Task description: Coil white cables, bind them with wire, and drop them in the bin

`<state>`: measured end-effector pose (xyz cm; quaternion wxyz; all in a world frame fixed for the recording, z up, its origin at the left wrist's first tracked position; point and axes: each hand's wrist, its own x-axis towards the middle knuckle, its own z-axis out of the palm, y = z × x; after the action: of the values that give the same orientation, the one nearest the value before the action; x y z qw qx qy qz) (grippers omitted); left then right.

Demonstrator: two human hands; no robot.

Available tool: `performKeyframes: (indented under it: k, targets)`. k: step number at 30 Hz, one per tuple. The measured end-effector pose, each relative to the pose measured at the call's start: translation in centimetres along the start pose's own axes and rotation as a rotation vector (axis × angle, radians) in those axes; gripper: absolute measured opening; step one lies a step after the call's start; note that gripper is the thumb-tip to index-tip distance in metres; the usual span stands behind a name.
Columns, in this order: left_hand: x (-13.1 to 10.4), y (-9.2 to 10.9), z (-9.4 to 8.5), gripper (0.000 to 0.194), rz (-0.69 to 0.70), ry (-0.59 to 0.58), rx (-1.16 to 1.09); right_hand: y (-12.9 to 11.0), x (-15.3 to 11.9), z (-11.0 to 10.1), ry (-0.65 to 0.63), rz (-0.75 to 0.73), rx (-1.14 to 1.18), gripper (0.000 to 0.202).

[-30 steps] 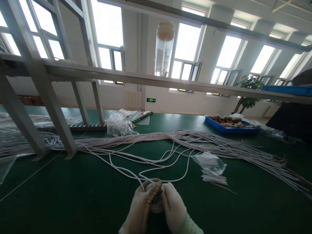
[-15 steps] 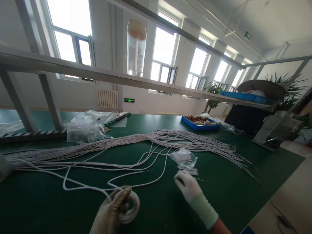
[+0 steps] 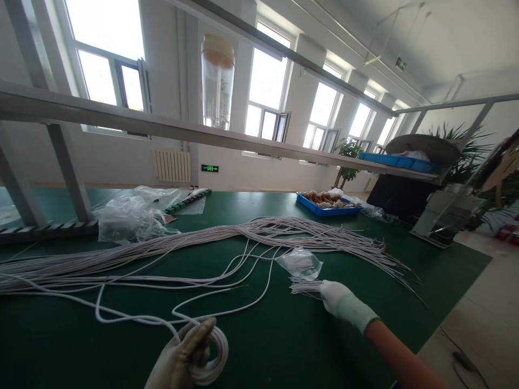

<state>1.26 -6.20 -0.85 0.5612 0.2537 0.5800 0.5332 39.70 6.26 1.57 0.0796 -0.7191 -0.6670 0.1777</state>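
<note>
In a worn, stained glove, my left hand (image 3: 182, 354) grips a coil of white cable (image 3: 217, 356), thumb pressed over the top of the rings. From the coil, loose cable runs left across the green table. My right hand (image 3: 333, 297), in a white glove with a pale green cuff, is at the right end of a small pile of thin white strips (image 3: 303, 286). Its fingers look pinched together there, but what they hold is hidden. A clear plastic bag (image 3: 300, 263) with more strips lies just behind the pile.
A long bundle of white cables (image 3: 227, 232) stretches across the table (image 3: 259, 346). Behind it are crumpled plastic bags (image 3: 127, 216) and a blue tray (image 3: 326, 209) of brownish parts. A shelf (image 3: 259, 145) with a clear bottle (image 3: 218, 86) crosses above. A machine (image 3: 440, 216) stands right.
My right hand has shifted rightward, from the near side of the strip pile to its right end. My left hand still holds the coil. The view has turned slightly right.
</note>
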Motion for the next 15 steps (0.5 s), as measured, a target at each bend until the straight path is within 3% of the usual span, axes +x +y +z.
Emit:
performKeyframes:
  k: [4, 9, 12, 15]
  targets:
    - [0.2, 0.4, -0.4, 0.027, -0.02, -0.018, 0.016, -0.2, -0.7, -0.8, -0.01, -0.074, -0.009, 0.021]
    - [0.3, 0.4, -0.8, 0.033, -0.074, -0.076, 0.037, -0.5, -1.9, -1.0, 0.004, -0.173, 0.058, 0.017]
    - [-0.4, 0.4, -1.2, 0.036, 0.019, -0.127, 0.035, -1.5, -2.7, -0.1, -0.031, -0.247, 0.131, 0.027]
    - [-1.4, 1.0, -1.4, 0.04, 0.075, -0.181, 0.049, -4.2, -3.6, 1.6, -0.065, -0.392, 0.261, 0.035]
